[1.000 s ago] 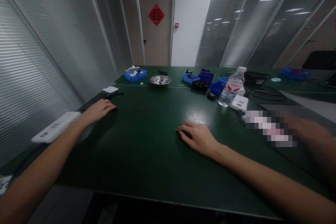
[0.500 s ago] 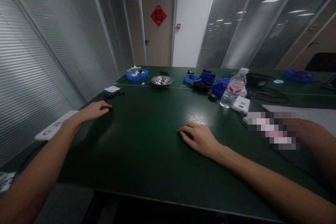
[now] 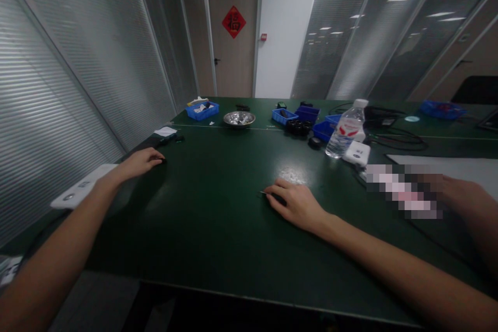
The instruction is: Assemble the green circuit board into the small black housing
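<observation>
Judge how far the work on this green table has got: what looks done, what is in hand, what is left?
Done: no finished piece shows on the table. In hand: the right hand lies over a small dark tool with a thin tip, grip unclear; the left hand rests flat near the table edge. Left: probably most, since parts sit in the far blue bins and metal bowl.
</observation>
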The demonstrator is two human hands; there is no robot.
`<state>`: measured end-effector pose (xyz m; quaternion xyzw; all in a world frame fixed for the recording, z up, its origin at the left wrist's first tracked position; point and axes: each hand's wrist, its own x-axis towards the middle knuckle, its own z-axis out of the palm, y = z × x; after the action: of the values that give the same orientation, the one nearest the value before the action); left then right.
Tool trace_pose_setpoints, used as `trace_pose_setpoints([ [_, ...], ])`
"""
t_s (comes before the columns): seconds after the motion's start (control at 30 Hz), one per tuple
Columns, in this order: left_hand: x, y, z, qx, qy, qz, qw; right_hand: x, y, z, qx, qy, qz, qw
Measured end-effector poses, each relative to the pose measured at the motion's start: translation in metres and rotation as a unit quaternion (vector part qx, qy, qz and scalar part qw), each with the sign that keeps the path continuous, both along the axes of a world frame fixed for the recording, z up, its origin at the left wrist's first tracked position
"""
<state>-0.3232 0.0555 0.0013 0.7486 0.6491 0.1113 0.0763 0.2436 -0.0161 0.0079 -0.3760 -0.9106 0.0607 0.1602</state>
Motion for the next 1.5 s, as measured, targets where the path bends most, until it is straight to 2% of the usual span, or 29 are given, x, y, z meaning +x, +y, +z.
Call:
trace_pose_setpoints([
  [0.13,-0.003,0.002,-0.002,0.002,-0.003,-0.009,1.000,0.000,0.000,-0.001,0.003,0.005,0.004,1.000],
  [0.43,0.007,-0.001,0.004,0.014,0.019,-0.026,0.999,0.000,0.001,-0.001,0.003,0.005,0.008,1.000],
  [0.87,0.013,-0.006,0.012,0.034,0.016,0.049,0.998,0.001,0.001,-0.002,0.000,0.006,0.008,1.000],
  [1.5,0.022,-0.011,0.020,0.054,0.044,0.042,0.997,0.000,0.001,-0.003,0.006,0.007,0.008,1.000],
])
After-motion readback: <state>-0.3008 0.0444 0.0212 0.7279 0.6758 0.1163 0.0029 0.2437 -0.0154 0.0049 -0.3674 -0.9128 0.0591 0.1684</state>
